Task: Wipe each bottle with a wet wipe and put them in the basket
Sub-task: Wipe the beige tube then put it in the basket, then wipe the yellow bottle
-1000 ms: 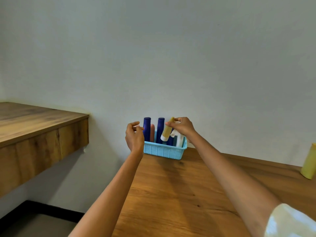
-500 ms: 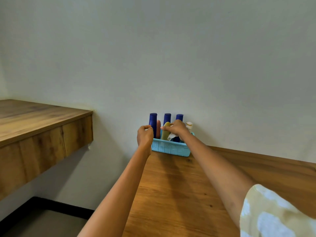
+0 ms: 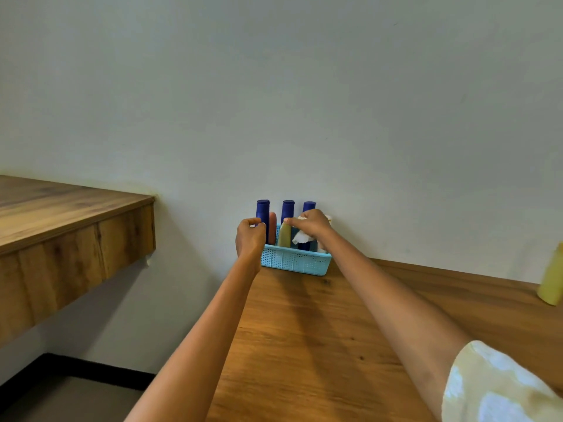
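Head view shows the right hand point(image 3: 309, 223) at the basket, its fingertips pinching the top of an olive bottle point(image 3: 284, 236) that stands inside, while a crumpled white wipe point(image 3: 301, 236) hangs bunched under the palm. At 9 o'clock from it, the left hand point(image 3: 249, 237) is curled into a loose fist beside the basket's left end; whether it holds anything I cannot tell. The blue basket point(image 3: 295, 261) sits against the wall at the far edge of the table point(image 3: 304, 330). Three dark blue bottles point(image 3: 263, 212) stand along its back, with an orange-brown bottle point(image 3: 272, 228) between the first two. At 3 o'clock from the basket, well apart, a yellow bottle point(image 3: 552, 278) stands on the table at the edge of view. Judging by this, most bottles are already placed, the olive one is just being set in, and the yellow one likely remains to be wiped and stored.
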